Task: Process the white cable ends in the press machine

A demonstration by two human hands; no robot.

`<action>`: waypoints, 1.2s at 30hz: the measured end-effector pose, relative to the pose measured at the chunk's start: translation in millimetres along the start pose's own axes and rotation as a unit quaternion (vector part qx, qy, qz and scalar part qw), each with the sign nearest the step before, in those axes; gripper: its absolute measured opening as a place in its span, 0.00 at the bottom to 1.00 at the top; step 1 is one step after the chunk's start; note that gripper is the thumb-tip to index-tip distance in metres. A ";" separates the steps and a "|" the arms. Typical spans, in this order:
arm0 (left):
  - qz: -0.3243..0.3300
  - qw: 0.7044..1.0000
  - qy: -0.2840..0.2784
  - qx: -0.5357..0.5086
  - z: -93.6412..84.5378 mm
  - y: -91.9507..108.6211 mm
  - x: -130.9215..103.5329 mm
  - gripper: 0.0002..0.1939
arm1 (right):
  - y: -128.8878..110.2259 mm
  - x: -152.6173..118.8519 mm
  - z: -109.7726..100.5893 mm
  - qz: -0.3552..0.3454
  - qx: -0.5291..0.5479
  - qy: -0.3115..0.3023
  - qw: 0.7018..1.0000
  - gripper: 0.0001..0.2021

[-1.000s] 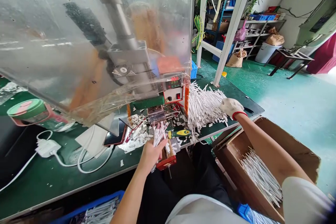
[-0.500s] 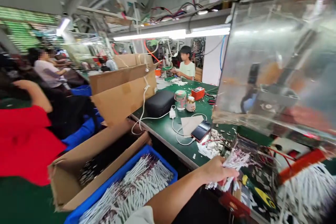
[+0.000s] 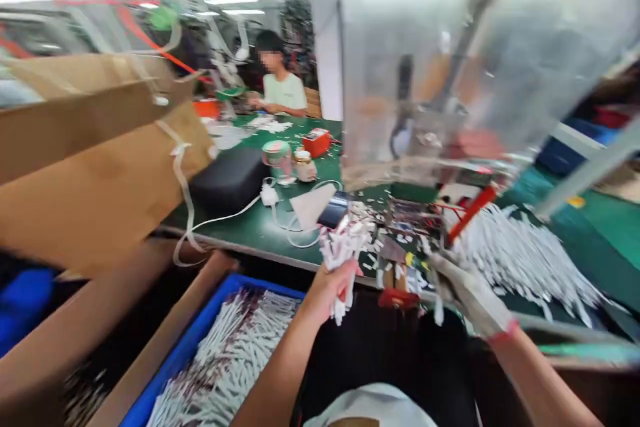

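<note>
My left hand (image 3: 325, 290) is closed round a bundle of white sleeved wires (image 3: 346, 240), held upright above the bench's front edge. Over the bench on the right is my right hand (image 3: 467, 290), in a pale glove and smeared by motion. A single white sleeved wire (image 3: 439, 307) hangs from its fingertips. Beside that hand spreads a large pile of white sleeved wires (image 3: 525, 260). More wires with dark reddish ends (image 3: 225, 353) fill a blue bin (image 3: 187, 335) at lower left. A small bench fixture (image 3: 413, 213) stands between the hands, among white scraps.
A clear plastic shield (image 3: 430, 67) hangs over the bench (image 3: 250, 223). Left stand an open cardboard box (image 3: 115, 187) and a black case (image 3: 230, 177). Behind a phone (image 3: 334, 209) are two jars (image 3: 277, 160) and an orange-red box (image 3: 316, 141). A person (image 3: 285, 90) sits across the bench.
The view has swung right and down. My left hand still holds its bundle, now farther from the fixture. My right hand and the wire at its fingertips have come into view.
</note>
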State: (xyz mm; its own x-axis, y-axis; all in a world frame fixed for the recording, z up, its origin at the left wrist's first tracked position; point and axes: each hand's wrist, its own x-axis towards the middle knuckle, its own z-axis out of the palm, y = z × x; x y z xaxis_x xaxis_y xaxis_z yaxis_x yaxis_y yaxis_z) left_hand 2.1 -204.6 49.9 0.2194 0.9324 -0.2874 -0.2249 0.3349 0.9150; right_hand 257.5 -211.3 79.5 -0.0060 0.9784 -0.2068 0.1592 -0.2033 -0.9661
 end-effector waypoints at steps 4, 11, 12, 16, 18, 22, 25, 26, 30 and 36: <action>-0.017 1.000 0.011 0.008 -2.8 -2.6 1.0 0.23 | 19.1 -3.2 13.6 0.055 0.121 0.068 0.989 0.19; -0.015 1.000 0.022 0.015 -4.1 -9.9 -1.3 0.23 | 26.5 34.0 32.9 0.070 0.164 0.105 0.978 0.16; -0.017 1.000 0.022 0.014 -4.3 -11.2 -0.6 0.23 | 27.5 35.6 32.9 0.074 0.161 0.111 0.978 0.16; -0.022 0.999 0.017 0.018 -4.2 -14.3 1.1 0.23 | 29.6 42.7 30.7 0.085 0.159 0.128 0.975 0.14; -0.019 0.999 0.016 0.025 -3.9 -14.5 0.8 0.23 | 29.3 46.8 29.9 0.086 0.166 0.130 0.974 0.14; -0.021 0.999 0.020 0.041 -3.0 -12.7 -0.7 0.24 | 28.6 52.3 30.6 0.082 0.178 0.135 0.971 0.14; -0.021 0.998 0.004 0.066 -2.3 -9.4 -1.3 0.24 | 27.7 53.0 30.9 0.093 0.176 0.132 0.971 0.14; -0.016 0.997 -0.007 0.078 -2.2 -8.0 -1.3 0.23 | 26.3 51.8 30.4 0.094 0.168 0.133 0.972 0.15; 0.009 0.989 -0.059 0.136 -1.8 -2.3 -0.2 0.22 | 10.7 36.3 25.9 0.038 0.082 0.154 0.984 0.18; 0.028 0.964 -0.098 0.247 7.4 5.9 3.5 0.20 | -16.8 -1.0 30.9 -0.061 0.065 -0.026 0.996 0.18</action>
State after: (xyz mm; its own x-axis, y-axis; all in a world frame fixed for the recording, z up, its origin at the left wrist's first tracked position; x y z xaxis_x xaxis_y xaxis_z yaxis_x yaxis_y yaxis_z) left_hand 8.5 -200.4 56.4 0.4069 0.8869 -0.2188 0.2275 0.1336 0.9646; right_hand 224.3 -210.1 91.1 -0.0685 0.9935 -0.0912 0.0243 -0.0898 -0.9957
